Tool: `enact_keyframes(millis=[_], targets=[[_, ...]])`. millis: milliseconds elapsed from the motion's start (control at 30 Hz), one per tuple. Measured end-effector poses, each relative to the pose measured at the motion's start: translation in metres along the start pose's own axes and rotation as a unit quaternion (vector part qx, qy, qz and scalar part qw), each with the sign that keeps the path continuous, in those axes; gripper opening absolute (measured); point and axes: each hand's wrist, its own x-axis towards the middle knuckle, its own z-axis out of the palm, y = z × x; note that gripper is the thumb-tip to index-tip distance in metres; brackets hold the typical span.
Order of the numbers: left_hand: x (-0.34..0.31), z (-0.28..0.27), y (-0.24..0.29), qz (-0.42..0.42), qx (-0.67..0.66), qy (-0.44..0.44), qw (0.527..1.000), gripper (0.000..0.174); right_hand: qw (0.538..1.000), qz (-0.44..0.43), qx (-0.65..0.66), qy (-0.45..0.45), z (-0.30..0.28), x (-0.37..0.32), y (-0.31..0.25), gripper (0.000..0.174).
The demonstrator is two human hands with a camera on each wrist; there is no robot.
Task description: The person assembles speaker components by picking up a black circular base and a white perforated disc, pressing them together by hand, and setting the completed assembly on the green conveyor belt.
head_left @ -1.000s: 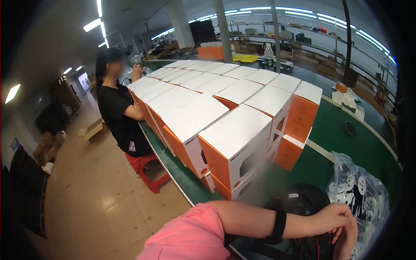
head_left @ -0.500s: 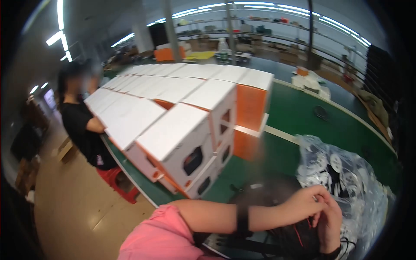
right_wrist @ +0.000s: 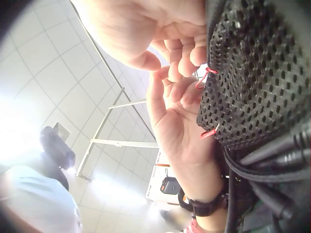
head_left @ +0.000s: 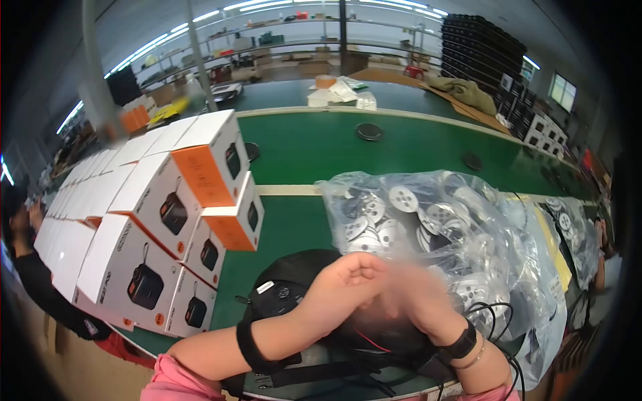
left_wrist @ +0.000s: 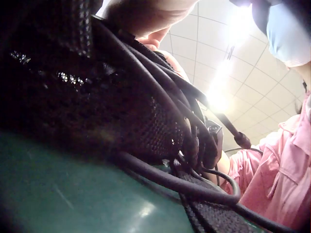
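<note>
In the head view my left hand (head_left: 351, 284) and right hand (head_left: 418, 301) meet in front of me, over a black mesh bag (head_left: 287, 274) on the green table. The right hand is blurred there. In the right wrist view the fingertips of both hands come together beside the black mesh, with red cord loops (right_wrist: 209, 133) on its edge. Fingers of both hands are loosely bent, and no object shows between them. Black cables (left_wrist: 180, 187) and a strap lie along the bag in the left wrist view.
White and orange speaker boxes (head_left: 144, 281) stand stacked on the left. A clear plastic bag (head_left: 468, 200) of white discs with holes lies beyond my hands. Black round pieces (head_left: 369, 131) rest on the green surface further back. Another person (head_left: 47, 287) is at far left.
The head view has swung right, bringing the disc bag to the middle and both forearms into sight. My hands have stayed close together over the black bag.
</note>
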Motion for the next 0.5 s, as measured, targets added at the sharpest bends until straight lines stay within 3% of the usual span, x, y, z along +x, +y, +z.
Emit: enact_keyframes(millis=[100, 500], targets=[[0.0015, 0.0014, 0.0016, -0.008, 0.026, 0.022, 0.999, 0.012, 0.999, 0.042, -0.023, 0.023, 0.0015, -0.0011, -0.0038, 0.022], [0.0018, 0.0022, 0.0019, -0.035, 0.038, 0.035, 0.998, 0.012, 0.996, 0.036, -0.084, -0.003, -0.0027, 0.0006, 0.0004, 0.012]])
